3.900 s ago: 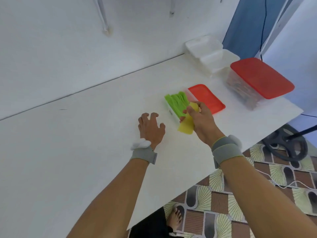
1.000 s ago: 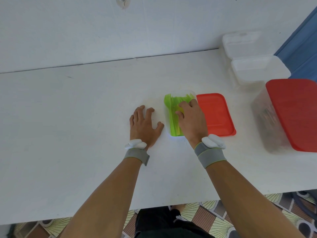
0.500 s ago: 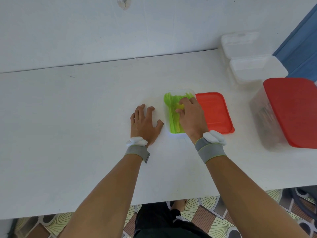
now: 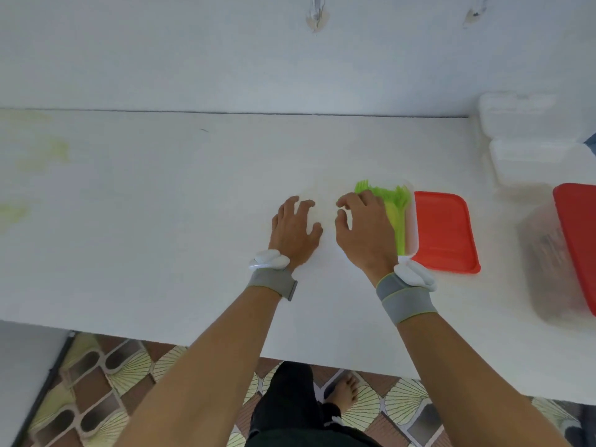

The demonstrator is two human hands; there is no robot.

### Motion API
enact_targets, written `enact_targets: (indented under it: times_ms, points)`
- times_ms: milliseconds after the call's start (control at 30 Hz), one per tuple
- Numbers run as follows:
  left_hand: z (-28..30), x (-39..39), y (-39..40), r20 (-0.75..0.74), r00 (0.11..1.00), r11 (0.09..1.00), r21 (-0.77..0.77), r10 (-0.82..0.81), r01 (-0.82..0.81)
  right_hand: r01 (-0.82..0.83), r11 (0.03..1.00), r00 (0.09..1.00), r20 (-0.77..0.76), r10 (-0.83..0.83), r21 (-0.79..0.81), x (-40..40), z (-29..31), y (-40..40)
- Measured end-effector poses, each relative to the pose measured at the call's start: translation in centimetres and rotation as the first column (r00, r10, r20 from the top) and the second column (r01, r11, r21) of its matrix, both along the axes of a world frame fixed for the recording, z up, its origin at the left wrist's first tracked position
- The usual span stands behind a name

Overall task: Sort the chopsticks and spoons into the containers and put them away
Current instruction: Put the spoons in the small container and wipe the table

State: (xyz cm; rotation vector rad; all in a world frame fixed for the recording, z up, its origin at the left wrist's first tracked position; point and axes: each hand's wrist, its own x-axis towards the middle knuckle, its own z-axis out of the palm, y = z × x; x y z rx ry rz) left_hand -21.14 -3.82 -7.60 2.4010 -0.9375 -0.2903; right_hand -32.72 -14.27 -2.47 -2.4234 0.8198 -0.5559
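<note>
The clear container [image 4: 410, 221] of green plastic cutlery [image 4: 397, 214] sat mid-surface beside its red lid [image 4: 443, 232] — light, slippery, probably best gripped by the rim. Right hand [image 4: 364, 232] hovered with an open, empty grip; left hand [image 4: 295, 232] lay flat.

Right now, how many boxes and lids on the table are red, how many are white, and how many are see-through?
Red: 2, the loose red lid and the red lid on the big box
White: 2, the stacked white foam boxes
See-through: 2, the small box of green cutlery and the big clear box
Total: 6
</note>
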Motion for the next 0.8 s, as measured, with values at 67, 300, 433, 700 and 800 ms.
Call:
enact_targets:
  times_ms: [67, 300, 433, 700, 800]
  points:
    - [1.2, 0.6, 2.3, -0.014, 0.997, 0.995, -0.055, 0.081, -0.082, -0.100, 0.994, 0.995, 0.011, 0.100, 0.034, 1.2, -0.2, 1.3]
    - [4.5, 4.4, 13.5, -0.068, 0.940, 0.929, -0.141, 0.335, -0.341, -0.363, 0.911, 0.928, -0.009, 0.372, 0.196, 6.7, -0.7, 7.5]
    - [5.3, 6.4, 19.9, -0.124, 0.875, 0.860, -0.167, 0.467, -0.483, -0.434, 0.866, 0.895, 0.006, 0.446, 0.247, 10.1, -0.8, 11.7]
    - [5.3, 13.8, 35.2, -0.140, 0.768, 0.748, -0.173, 0.625, -0.640, -0.545, 0.768, 0.818, 0.010, 0.576, 0.338, 20.7, -1.5, 25.5]
    - [5.4, 16.7, 39.1, -0.140, 0.750, 0.731, -0.168, 0.646, -0.661, -0.554, 0.757, 0.803, -0.018, 0.596, 0.346, 24.2, -1.4, 29.8]
